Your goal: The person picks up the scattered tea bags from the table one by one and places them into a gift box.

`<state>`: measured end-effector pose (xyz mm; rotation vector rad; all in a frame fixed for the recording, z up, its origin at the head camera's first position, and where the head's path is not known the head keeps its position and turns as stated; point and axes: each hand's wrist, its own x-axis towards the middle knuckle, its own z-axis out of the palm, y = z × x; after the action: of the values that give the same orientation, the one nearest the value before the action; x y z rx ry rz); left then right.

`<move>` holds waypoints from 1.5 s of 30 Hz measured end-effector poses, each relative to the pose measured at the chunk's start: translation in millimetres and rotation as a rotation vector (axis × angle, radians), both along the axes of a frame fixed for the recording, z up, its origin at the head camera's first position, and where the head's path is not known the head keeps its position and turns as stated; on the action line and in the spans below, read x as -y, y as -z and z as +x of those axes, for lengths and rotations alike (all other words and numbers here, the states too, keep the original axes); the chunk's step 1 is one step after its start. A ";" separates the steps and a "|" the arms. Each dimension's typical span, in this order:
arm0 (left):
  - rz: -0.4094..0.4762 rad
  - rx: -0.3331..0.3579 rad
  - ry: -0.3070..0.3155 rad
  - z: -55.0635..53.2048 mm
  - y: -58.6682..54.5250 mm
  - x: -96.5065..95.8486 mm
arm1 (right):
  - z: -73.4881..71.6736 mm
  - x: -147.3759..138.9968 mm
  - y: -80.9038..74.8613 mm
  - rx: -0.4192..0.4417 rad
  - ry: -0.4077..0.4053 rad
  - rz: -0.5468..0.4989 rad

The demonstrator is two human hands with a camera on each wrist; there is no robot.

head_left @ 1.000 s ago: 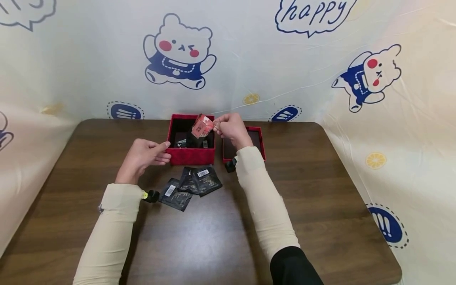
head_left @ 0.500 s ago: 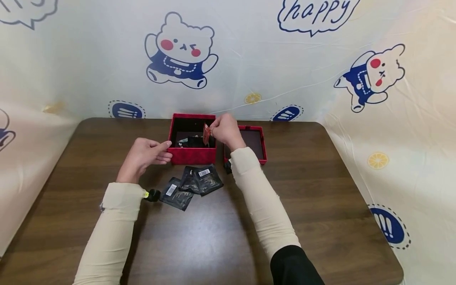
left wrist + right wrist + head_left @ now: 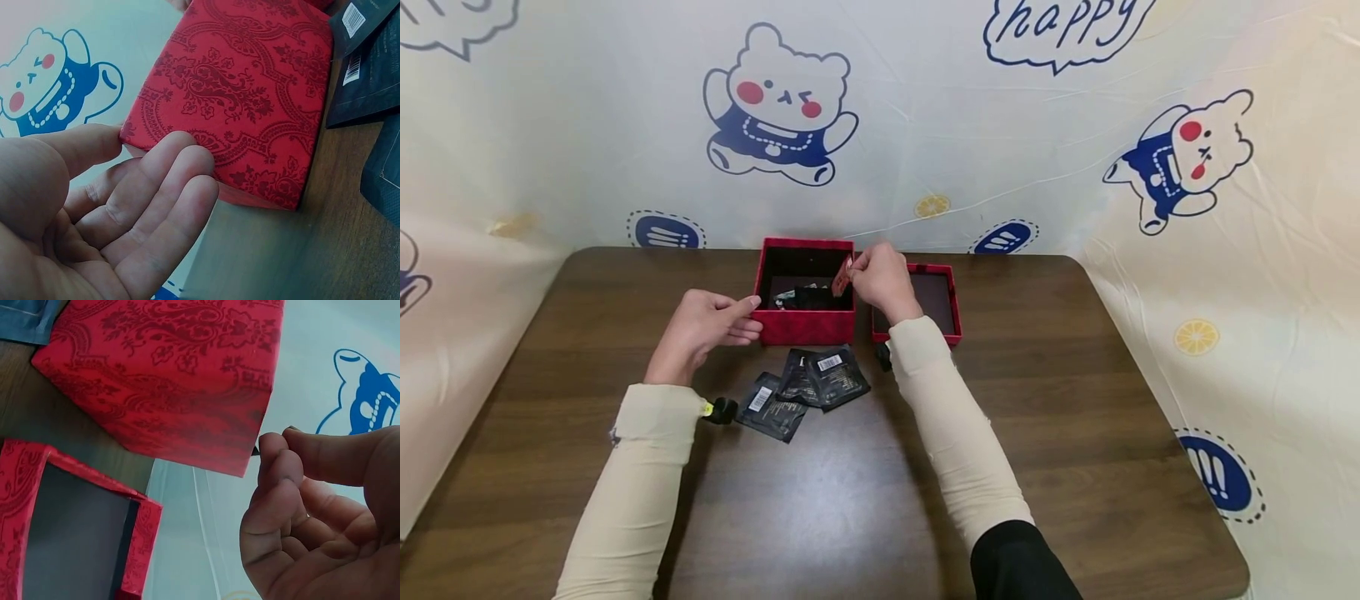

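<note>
My right hand [image 3: 883, 279] pinches a small flat red packet [image 3: 842, 277] between thumb and index finger, inside the right end of the open red box [image 3: 808, 328]. The packet is tilted, nearly edge-on; in the right wrist view the box hides most of it. My left hand [image 3: 137, 200] touches the box's front left corner, with the thumb at the rim and the other fingers against the side. Inside the box lie black packets [image 3: 811, 297] and something pale. Several black sachets [image 3: 837, 379] with barcode labels overlap on the table in front of the box.
The red box lid [image 3: 955, 304], dark inside, lies upturned just right of the box, partly behind my right wrist. A printed cloth [image 3: 917, 108] hangs behind the wooden table [image 3: 1075, 417], close to the box's back.
My right hand has dipped toward the box with the red packet, which has turned from face-on to nearly edge-on, then shifted slightly right. The left hand keeps its place.
</note>
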<state>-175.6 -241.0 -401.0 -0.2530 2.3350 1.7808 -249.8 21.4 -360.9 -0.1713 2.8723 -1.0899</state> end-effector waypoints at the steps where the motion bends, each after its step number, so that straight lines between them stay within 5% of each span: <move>1: 0.001 -0.002 0.000 0.0 -0.2 -0.1 | 0.6 -1.4 0.4 -0.003 0.004 -0.005; 15: 0.007 -0.001 0.004 1.5 -0.7 -0.4 | 6.6 -6.8 2.3 0.035 -0.076 0.004; 24: 0.008 0.005 -0.007 2.6 -1.1 -1.4 | 6.1 -3.3 -2.1 0.084 -0.292 0.172; 33: -0.007 0.001 -0.011 2.3 -1.7 -1.4 | 7.9 -5.5 -8.0 0.096 -0.202 0.131; 42: -0.009 0.005 -0.009 1.4 0.0 -1.7 | 6.4 -0.2 -1.9 0.165 -0.309 0.292; 45: -0.005 0.004 -0.006 0.8 -0.7 -1.3 | 9.1 -2.6 -3.1 0.142 -0.299 0.229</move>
<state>-174.7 -239.7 -400.3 -0.2646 2.3386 1.7752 -240.6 23.9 -357.8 -0.4705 2.7025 -0.6870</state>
